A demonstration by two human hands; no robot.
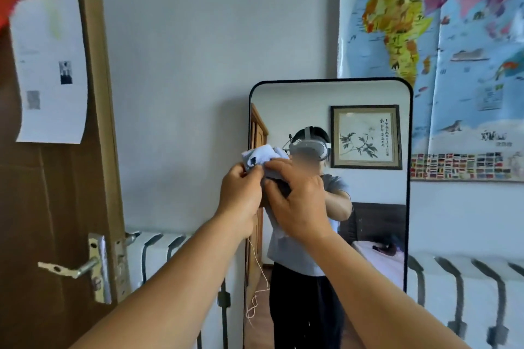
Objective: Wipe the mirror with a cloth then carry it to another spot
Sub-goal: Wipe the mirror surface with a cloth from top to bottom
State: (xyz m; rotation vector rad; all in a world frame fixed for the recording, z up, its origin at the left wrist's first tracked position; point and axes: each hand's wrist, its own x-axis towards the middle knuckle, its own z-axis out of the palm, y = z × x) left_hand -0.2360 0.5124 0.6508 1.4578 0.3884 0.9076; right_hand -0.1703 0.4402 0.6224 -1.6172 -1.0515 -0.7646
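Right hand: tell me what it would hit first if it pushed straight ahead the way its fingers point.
Most likely the pale blue cloth that the right hand already pinches together with the left hand; just behind that, the glass of the tall black-framed mirror. How close the cloth is to the glass is unclear.

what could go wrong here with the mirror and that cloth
The mirror seems to stand loose against the wall, so a hard wipe or an off-centre lift might tip it. A thread dangling below the cloth could snag. Both the left hand and right hand grip the cloth, so neither steadies the frame.
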